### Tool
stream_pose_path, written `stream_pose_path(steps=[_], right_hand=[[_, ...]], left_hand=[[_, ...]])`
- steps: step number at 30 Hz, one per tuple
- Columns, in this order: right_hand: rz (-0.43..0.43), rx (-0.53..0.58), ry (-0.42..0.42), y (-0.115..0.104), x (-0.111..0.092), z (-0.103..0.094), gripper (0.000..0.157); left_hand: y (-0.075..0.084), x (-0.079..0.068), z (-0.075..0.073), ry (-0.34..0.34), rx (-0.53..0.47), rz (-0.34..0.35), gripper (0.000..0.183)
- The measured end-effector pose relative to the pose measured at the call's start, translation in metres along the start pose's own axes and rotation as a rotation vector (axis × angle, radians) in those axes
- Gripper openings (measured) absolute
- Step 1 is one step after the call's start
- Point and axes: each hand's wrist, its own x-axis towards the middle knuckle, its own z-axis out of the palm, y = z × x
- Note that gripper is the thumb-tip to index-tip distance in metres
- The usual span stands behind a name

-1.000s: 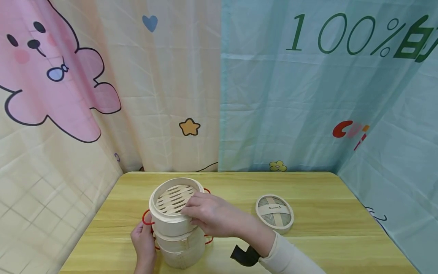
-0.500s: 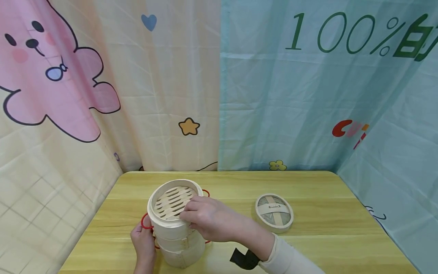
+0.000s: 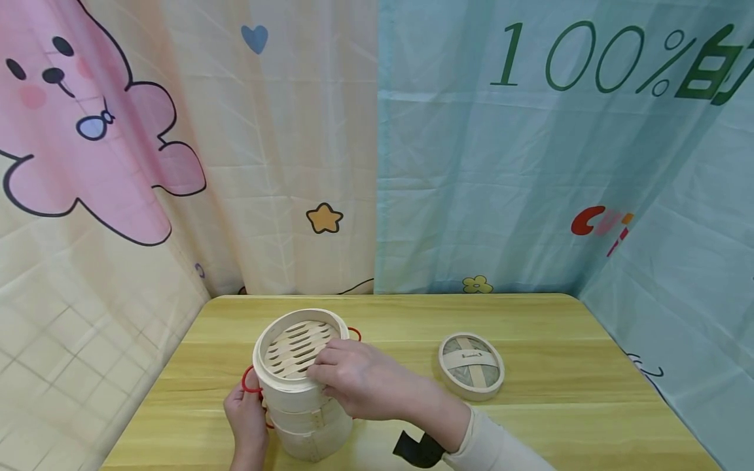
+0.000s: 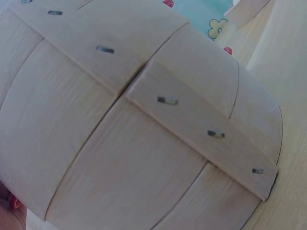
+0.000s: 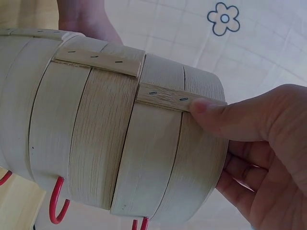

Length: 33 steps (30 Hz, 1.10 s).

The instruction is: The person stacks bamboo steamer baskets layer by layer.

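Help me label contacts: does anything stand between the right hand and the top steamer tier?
Nothing visible does: the right hand pinches the top tier directly, thumb on its outer wall. The lid lies apart on the table.

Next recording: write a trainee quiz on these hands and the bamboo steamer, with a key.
1. True or false: The round bamboo lid lies on the yellow wood-grain table, apart from the pale cylindrical bamboo steamer stack.
2. The right hand grips: A) lid B) top tier C) table
3. In the head view, which hand is nearest the stack's thin red left-side loop handles?

Key: 1 true; 2 B; 3 left hand
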Motion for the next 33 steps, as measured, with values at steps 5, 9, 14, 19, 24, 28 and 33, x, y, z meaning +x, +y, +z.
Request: stream_pose_path(steps=[5,9,14,19,24,28,33], right_hand=[[0.009,-0.043,0.011,-0.004,0.002,0.001,0.021],[0.019,-0.070,0.026,-0.008,0.003,0.003,0.019],[0.035,-0.093,0.038,-0.012,0.005,0.003,0.016],[0.053,-0.124,0.041,-0.016,0.006,0.003,0.014],[0.065,-0.136,0.040,-0.019,0.007,0.004,0.015],[0.067,-0.147,0.047,-0.021,0.008,0.004,0.017],[0.078,-0.157,0.036,-0.022,0.009,0.004,0.019]], left_hand=[[0.000,0.000,0.001,-0.004,-0.022,0.007,0.032],[-0.001,0.001,0.002,0.000,-0.034,0.009,0.032],[-0.001,0.001,0.001,0.001,-0.024,0.025,0.034],[-0.002,0.001,0.001,-0.005,-0.024,0.026,0.035],[-0.002,0.001,0.000,-0.005,-0.015,0.047,0.038],[-0.002,0.000,0.000,-0.007,-0.017,0.059,0.039],[-0.002,0.001,0.000,-0.010,-0.014,0.053,0.039]])
